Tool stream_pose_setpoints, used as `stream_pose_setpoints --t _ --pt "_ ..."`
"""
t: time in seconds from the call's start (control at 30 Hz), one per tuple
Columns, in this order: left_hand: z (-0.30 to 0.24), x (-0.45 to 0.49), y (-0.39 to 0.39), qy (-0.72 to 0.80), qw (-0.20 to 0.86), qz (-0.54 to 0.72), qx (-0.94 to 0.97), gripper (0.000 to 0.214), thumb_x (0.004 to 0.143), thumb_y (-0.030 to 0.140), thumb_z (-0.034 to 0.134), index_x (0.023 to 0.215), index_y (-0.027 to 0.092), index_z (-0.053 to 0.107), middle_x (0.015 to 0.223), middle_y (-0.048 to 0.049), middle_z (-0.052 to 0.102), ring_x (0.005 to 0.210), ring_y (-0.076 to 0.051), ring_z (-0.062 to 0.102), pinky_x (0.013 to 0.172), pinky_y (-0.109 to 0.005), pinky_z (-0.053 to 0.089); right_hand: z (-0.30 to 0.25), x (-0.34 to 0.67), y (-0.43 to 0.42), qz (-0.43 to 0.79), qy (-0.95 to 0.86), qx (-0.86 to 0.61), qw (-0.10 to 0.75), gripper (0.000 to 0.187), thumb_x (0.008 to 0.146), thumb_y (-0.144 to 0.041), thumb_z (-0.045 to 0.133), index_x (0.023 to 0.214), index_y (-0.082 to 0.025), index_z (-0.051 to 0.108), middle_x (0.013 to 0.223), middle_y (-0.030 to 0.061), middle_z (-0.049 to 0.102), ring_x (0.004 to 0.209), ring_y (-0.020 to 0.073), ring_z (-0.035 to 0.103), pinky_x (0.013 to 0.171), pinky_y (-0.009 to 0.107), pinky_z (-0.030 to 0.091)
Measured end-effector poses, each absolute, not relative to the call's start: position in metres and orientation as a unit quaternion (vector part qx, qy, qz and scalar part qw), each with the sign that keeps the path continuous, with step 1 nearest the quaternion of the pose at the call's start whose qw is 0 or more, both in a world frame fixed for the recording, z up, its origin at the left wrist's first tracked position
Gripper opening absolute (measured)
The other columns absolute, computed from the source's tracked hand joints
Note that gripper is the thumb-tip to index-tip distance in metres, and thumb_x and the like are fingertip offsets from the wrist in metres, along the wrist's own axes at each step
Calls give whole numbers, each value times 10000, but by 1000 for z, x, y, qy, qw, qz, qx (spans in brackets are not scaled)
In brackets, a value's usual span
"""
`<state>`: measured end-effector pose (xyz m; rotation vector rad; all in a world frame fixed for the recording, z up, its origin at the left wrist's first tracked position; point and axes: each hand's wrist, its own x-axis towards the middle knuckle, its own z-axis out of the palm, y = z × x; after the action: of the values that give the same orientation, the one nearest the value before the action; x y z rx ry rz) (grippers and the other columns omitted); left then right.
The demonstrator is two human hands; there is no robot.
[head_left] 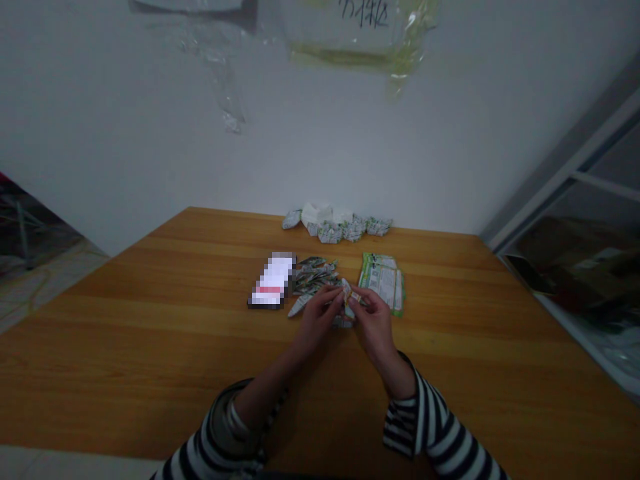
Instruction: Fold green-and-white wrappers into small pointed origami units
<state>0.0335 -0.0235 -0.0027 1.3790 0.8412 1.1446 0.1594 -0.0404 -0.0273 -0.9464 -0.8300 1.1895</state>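
Looking down on a wooden table (pixel 150 320) butting against a pale wall (pixel 100 147), with a clear plastic bag (pixel 360 40) hanging high on it and a metal-framed glass panel (pixel 575 193) running along the right. Passing over a row of folded paper pieces (pixel 337 225) lying at the far edge, well apart from the hands. Coming nearer to a phone (pixel 273 281) lying flat, just beside a loose heap of folded strips (pixel 314 272), and a green-and-white printed sheet (pixel 384 280) lying to the right of that heap. Working between heap and sheet, with fingers covering the heap's near edge and hiding part of a stray strip underneath. Pinching a small folded piece (pixel 347 293) from both sides: left hand (pixel 317 319) pressing thumb and fingertips on its left part, right hand (pixel 375 320) pressing on its right. Holding it just above the tabletop, long axis tilting, upper end pointing away toward the wall; being too small for telling its faces. Showing striped sleeves (pixel 435 427) at both wrists.
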Motion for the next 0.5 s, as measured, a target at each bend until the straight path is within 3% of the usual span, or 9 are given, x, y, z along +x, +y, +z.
stream_pose_setpoints --t 0.5 --pt "-7 34 -24 348 502 521 597 264 844 346 598 1035 179 674 1057 -73 548 929 -198 593 685 -281 564 -29 156 -42 497 -364 -430 660 317 693 -336 783 980 -219 722 978 39 748 656 163 672 538 284 578"
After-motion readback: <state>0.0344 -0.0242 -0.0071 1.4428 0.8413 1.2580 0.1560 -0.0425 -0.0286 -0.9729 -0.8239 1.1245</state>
